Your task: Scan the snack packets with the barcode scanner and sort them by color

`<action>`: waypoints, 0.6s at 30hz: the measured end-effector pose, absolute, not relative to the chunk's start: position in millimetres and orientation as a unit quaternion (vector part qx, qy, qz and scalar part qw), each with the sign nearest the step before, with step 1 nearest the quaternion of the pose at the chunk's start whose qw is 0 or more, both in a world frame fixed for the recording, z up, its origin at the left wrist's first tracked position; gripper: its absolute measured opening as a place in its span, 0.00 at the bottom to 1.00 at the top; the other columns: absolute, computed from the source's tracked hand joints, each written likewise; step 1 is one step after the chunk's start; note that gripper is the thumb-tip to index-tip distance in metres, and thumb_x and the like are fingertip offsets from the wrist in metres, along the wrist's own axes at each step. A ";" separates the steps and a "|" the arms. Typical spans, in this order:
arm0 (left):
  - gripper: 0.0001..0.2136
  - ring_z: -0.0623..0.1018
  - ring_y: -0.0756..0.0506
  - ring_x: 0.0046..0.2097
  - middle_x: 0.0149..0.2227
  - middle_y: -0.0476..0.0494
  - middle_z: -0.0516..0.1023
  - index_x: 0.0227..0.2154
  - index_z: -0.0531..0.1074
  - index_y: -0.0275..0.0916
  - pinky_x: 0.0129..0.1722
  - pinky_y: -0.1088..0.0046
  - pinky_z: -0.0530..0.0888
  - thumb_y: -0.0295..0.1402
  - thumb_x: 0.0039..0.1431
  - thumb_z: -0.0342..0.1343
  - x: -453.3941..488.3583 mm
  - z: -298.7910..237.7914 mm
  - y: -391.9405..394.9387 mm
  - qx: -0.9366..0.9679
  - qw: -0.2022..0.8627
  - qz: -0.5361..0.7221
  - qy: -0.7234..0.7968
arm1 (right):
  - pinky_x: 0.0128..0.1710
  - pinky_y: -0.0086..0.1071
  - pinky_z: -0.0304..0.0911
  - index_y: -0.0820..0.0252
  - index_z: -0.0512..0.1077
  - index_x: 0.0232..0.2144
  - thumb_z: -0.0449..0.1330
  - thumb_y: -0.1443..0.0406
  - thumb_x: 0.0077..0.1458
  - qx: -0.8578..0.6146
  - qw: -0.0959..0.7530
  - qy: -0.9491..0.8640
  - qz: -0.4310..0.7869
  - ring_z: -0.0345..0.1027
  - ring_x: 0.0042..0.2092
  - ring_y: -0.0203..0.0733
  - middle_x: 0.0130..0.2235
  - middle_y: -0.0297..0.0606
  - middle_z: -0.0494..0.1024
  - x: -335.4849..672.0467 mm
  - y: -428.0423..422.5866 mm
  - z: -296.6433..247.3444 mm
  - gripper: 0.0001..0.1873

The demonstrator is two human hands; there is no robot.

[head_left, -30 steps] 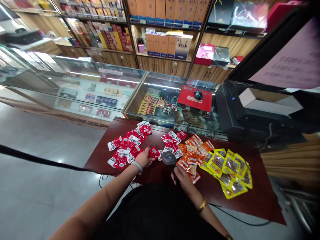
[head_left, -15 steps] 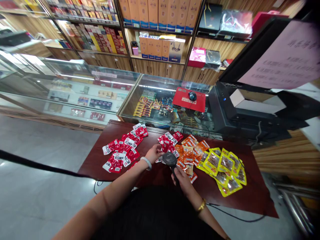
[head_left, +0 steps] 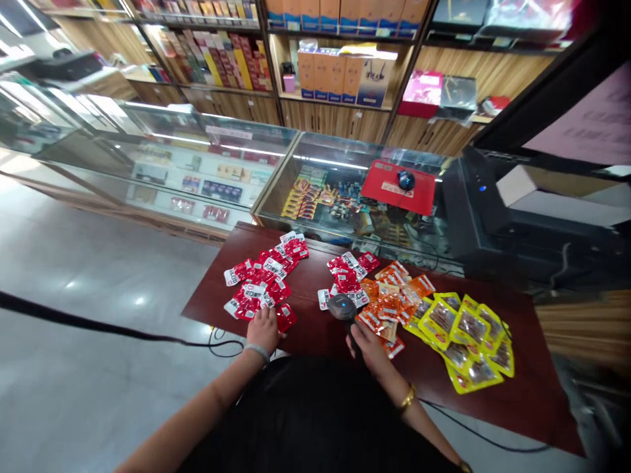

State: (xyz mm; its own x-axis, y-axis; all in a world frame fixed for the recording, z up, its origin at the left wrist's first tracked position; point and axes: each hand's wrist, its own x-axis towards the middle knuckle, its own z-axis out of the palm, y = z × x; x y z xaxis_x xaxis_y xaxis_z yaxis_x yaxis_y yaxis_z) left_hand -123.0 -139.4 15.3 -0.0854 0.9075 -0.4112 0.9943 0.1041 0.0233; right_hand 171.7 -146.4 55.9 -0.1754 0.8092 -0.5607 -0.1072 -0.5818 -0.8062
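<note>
In the head view, my right hand [head_left: 367, 348] grips the handle of a black barcode scanner [head_left: 342, 306], its head above the table between the red and orange packets. My left hand [head_left: 265, 330] is at the near edge of the left pile of red snack packets [head_left: 266, 276], fingers reaching onto it and thumb apart. One red packet [head_left: 286, 317] lies just right of these fingers. A smaller group of red packets [head_left: 346, 281] lies beyond the scanner. Orange packets [head_left: 389, 299] and yellow-edged packets [head_left: 466, 328] overlap in piles to the right.
The packets lie on a dark red-brown table [head_left: 305, 335]. Behind it stands a glass display counter [head_left: 276, 190] bearing a red mouse pad [head_left: 379, 187] and a black mouse [head_left: 406, 179]. A black checkout machine [head_left: 486, 230] stands at right. Cables [head_left: 483, 433] hang near the floor.
My left hand has moved from the middle red packets to the left pile's near edge. My right hand still holds the scanner in about the same place. The camera view has shifted.
</note>
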 end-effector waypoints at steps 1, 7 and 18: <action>0.33 0.64 0.33 0.57 0.57 0.27 0.64 0.54 0.63 0.33 0.53 0.60 0.64 0.43 0.47 0.63 -124.0 13.9 -142.1 0.647 0.162 -0.134 0.733 | 0.18 0.26 0.50 0.57 0.67 0.36 0.58 0.43 0.50 -0.549 0.324 -0.318 0.702 0.55 0.18 0.32 0.20 0.25 0.65 170.8 -145.9 55.3 0.25; 0.27 0.73 0.37 0.50 0.46 0.34 0.73 0.47 0.63 0.36 0.47 0.65 0.68 0.44 0.48 0.63 -125.4 6.2 -141.0 0.591 0.251 -0.138 0.754 | 0.18 0.27 0.50 0.58 0.68 0.38 0.59 0.42 0.49 -0.543 0.310 -0.333 0.706 0.56 0.18 0.33 0.19 0.25 0.65 166.7 -144.5 54.5 0.27; 0.19 0.77 0.46 0.40 0.39 0.44 0.77 0.44 0.61 0.41 0.39 0.72 0.68 0.36 0.52 0.60 -59.4 13.1 -85.6 0.587 0.401 0.017 0.703 | 0.18 0.26 0.52 0.59 0.68 0.47 0.60 0.42 0.47 -0.535 0.301 -0.340 0.712 0.56 0.17 0.32 0.18 0.24 0.66 168.8 -144.8 67.4 0.33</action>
